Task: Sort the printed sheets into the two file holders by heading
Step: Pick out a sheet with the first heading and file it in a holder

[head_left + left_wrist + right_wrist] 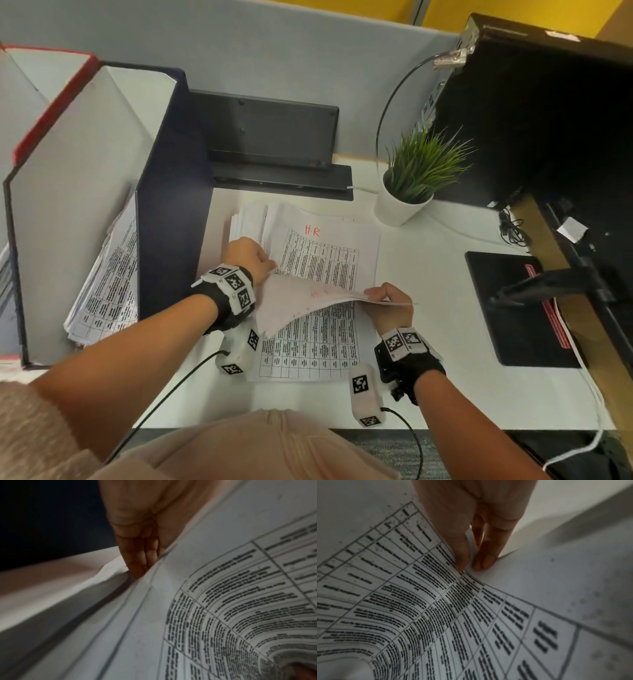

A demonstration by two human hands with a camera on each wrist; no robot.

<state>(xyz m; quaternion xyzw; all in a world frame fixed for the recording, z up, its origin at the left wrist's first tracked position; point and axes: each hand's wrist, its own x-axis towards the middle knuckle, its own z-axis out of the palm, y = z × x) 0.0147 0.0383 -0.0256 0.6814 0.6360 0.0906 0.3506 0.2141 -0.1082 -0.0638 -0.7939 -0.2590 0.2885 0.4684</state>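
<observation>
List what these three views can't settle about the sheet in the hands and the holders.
- Lifted sheet: its heading, head view; the red marks show only faintly through the back.
- Table text: blurred in both wrist views, too small in the head view.
- Red file holder: cut off by the left edge, contents hidden.
- Blue file holder: headings of its sheets hidden by its wall.
- Left hand: fingertips hidden behind the sheet.

White sheets [322, 260] printed with black-ruled tables, the top one headed in red letters, lie on a white bench [442, 260] beside a navy file holder [171, 192], a red-edged one [51, 102], and a green plant [421, 164] in a white pot.
</observation>
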